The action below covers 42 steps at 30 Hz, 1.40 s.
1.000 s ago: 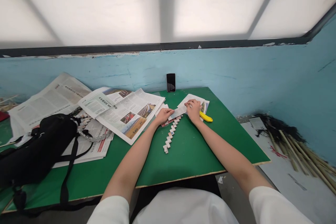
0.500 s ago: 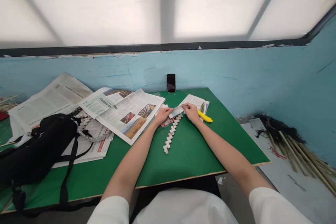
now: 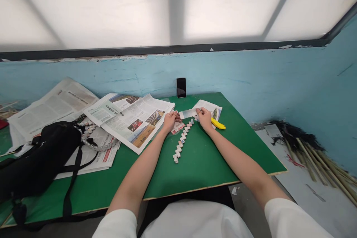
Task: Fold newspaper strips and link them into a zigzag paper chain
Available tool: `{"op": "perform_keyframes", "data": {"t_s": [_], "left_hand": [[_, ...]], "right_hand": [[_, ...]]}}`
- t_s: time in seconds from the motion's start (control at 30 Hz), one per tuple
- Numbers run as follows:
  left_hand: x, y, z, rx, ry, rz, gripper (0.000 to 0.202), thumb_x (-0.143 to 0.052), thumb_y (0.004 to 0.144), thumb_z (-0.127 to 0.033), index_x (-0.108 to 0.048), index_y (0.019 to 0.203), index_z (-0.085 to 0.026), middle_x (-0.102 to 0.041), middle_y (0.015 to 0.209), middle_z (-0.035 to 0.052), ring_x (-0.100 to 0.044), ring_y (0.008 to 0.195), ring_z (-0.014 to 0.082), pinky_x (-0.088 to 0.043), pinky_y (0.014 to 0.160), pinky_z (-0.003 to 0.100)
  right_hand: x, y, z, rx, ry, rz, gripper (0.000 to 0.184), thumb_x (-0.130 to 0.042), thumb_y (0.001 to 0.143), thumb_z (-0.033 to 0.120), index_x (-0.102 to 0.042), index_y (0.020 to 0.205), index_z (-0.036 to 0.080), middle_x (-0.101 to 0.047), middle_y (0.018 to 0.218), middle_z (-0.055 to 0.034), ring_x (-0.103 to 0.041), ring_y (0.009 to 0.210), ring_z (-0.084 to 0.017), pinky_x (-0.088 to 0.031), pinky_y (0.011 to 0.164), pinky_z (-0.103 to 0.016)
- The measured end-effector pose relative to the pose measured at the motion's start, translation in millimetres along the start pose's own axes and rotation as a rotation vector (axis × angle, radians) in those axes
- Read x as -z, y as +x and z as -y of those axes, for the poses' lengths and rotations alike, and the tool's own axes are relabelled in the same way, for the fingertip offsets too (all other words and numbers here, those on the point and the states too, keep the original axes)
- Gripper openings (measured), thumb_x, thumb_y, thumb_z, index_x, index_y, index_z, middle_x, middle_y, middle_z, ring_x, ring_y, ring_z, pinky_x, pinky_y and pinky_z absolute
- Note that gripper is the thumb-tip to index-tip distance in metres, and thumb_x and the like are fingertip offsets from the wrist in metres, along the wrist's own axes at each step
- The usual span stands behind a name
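A small strip of newspaper (image 3: pixel 188 113) is stretched level between my two hands above the green table. My left hand (image 3: pixel 170 119) is closed at the strip's left end, fingers curled. At the other end, my right hand (image 3: pixel 204 117) pinches the paper between thumb and fingers. Below them a zigzag chain of folded paper (image 3: pixel 181 142) lies slanting on the table. Under and beside my left hand is a red-and-white printed paper piece (image 3: pixel 177 128). Right of my right hand lies a yellow-handled cutter (image 3: pixel 218 124), by some cut newspaper pieces (image 3: pixel 205 105).
Large newspaper sheets (image 3: pixel 134 119) cover the left of the green table (image 3: pixel 200 167). A black bag (image 3: pixel 52 148) with straps lies at far left. A phone (image 3: pixel 181 87) leans against the blue wall. Bamboo sticks (image 3: pixel 315 160) lie at right.
My hands have moved slightly apart, and the strip shows flatter and longer between them. The top of the paper chain is now uncovered.
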<state>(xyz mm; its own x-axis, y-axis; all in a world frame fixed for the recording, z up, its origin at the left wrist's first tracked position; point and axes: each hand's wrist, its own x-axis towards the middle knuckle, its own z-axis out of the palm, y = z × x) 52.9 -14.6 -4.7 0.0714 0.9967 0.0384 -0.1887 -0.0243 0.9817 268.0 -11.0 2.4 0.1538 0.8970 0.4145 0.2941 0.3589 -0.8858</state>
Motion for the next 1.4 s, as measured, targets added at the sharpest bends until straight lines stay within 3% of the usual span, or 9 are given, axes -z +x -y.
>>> {"op": "perform_keyframes", "data": {"t_s": [0.1, 0.33, 0.53, 0.67, 0.8, 1.0, 1.2, 1.3, 1.4], "left_hand": [[1.7, 1.6, -2.4, 0.018, -0.033, -0.007, 0.054, -0.065, 0.085, -0.066, -0.063, 0.084, -0.012, -0.069, 0.07, 0.0081, -0.066, 0.06, 0.0167, -0.055, 0.063, 0.031], [-2.4, -7.9, -7.0, 0.009, 0.129, 0.253, 0.052, -0.076, 0.078, -0.061, -0.06, 0.1, -0.016, -0.073, 0.073, 0.0048, -0.064, 0.057, 0.0155, -0.05, 0.058, 0.028], [3.4, -3.2, -2.4, -0.031, 0.025, 0.202, 0.052, -0.078, 0.075, -0.058, -0.058, 0.094, -0.014, -0.073, 0.074, 0.0067, -0.063, 0.055, 0.0142, -0.049, 0.058, 0.027], [6.5, -1.1, -2.2, -0.011, -0.014, 0.156, 0.059, -0.08, 0.073, -0.053, -0.06, 0.111, -0.012, -0.073, 0.072, 0.0053, -0.062, 0.054, 0.0136, -0.049, 0.058, 0.027], [7.5, -3.1, -4.7, 0.001, -0.055, 0.189, 0.06, -0.077, 0.076, -0.044, -0.064, 0.125, -0.01, -0.074, 0.074, 0.0062, -0.063, 0.057, 0.014, -0.05, 0.061, 0.028], [10.3, -5.6, -6.9, 0.024, -0.109, 0.232, 0.04, -0.074, 0.074, -0.031, -0.074, 0.107, -0.009, -0.075, 0.079, 0.0104, -0.067, 0.063, 0.0166, -0.053, 0.067, 0.03], [9.7, -13.6, -17.9, -0.001, -0.151, 0.301, 0.051, -0.056, 0.088, -0.05, -0.073, 0.112, -0.008, -0.075, 0.082, 0.017, -0.071, 0.071, 0.0246, -0.055, 0.07, 0.034], [5.4, -15.8, -21.5, 0.044, -0.06, 0.311, 0.06, -0.049, 0.092, -0.058, -0.069, 0.121, -0.01, -0.074, 0.076, 0.0149, -0.068, 0.062, 0.0218, -0.05, 0.059, 0.03], [0.7, -14.7, -20.5, 0.09, 0.065, 0.353, 0.056, -0.054, 0.091, -0.059, -0.07, 0.116, -0.012, -0.073, 0.072, 0.0104, -0.065, 0.06, 0.0197, -0.047, 0.058, 0.028]], "right_hand": [[1.3, 0.7, -1.2, -0.018, 0.027, -0.023, 0.043, -0.058, 0.089, 0.057, -0.045, 0.065, 0.024, -0.035, 0.055, 0.0049, -0.033, 0.055, -0.015, -0.028, 0.053, -0.029], [-1.5, -2.6, -1.0, 0.03, 0.006, 0.057, 0.046, -0.057, 0.091, 0.06, -0.043, 0.066, 0.023, -0.037, 0.056, 0.0047, -0.035, 0.057, -0.014, -0.031, 0.054, -0.028], [-2.1, 0.5, -2.4, -0.065, 0.208, 0.176, 0.044, -0.063, 0.085, 0.063, -0.052, 0.073, 0.022, -0.052, 0.057, 0.0025, -0.053, 0.059, -0.018, -0.041, 0.058, -0.029], [-2.6, 2.9, -3.5, -0.112, 0.302, 0.207, 0.037, -0.066, 0.082, 0.056, -0.062, 0.09, 0.02, -0.065, 0.065, -0.0006, -0.054, 0.059, -0.017, -0.045, 0.062, -0.031], [-4.7, 4.3, -7.1, -0.132, 0.36, 0.208, 0.032, -0.063, 0.08, 0.046, -0.065, 0.1, 0.021, -0.066, 0.066, 0.0003, -0.055, 0.059, -0.017, -0.045, 0.062, -0.03], [-7.1, 6.0, -12.5, -0.12, 0.321, 0.176, 0.023, -0.056, 0.079, 0.041, -0.063, 0.09, 0.022, -0.064, 0.066, 0.0, -0.057, 0.062, -0.017, -0.047, 0.064, -0.03], [-4.4, 5.0, -10.0, -0.103, 0.318, 0.201, 0.019, -0.056, 0.079, 0.04, -0.061, 0.086, 0.023, -0.063, 0.067, 0.0006, -0.058, 0.064, -0.018, -0.047, 0.066, -0.031], [-0.7, 0.8, -1.8, -0.043, 0.316, 0.28, 0.014, -0.058, 0.081, 0.035, -0.063, 0.085, 0.022, -0.063, 0.066, 0.0009, -0.057, 0.063, -0.018, -0.047, 0.067, -0.031], [1.1, -4.5, 7.1, 0.016, 0.265, 0.394, 0.014, -0.058, 0.085, 0.035, -0.064, 0.086, 0.022, -0.063, 0.067, 0.0002, -0.059, 0.065, -0.019, -0.047, 0.068, -0.032]]}}
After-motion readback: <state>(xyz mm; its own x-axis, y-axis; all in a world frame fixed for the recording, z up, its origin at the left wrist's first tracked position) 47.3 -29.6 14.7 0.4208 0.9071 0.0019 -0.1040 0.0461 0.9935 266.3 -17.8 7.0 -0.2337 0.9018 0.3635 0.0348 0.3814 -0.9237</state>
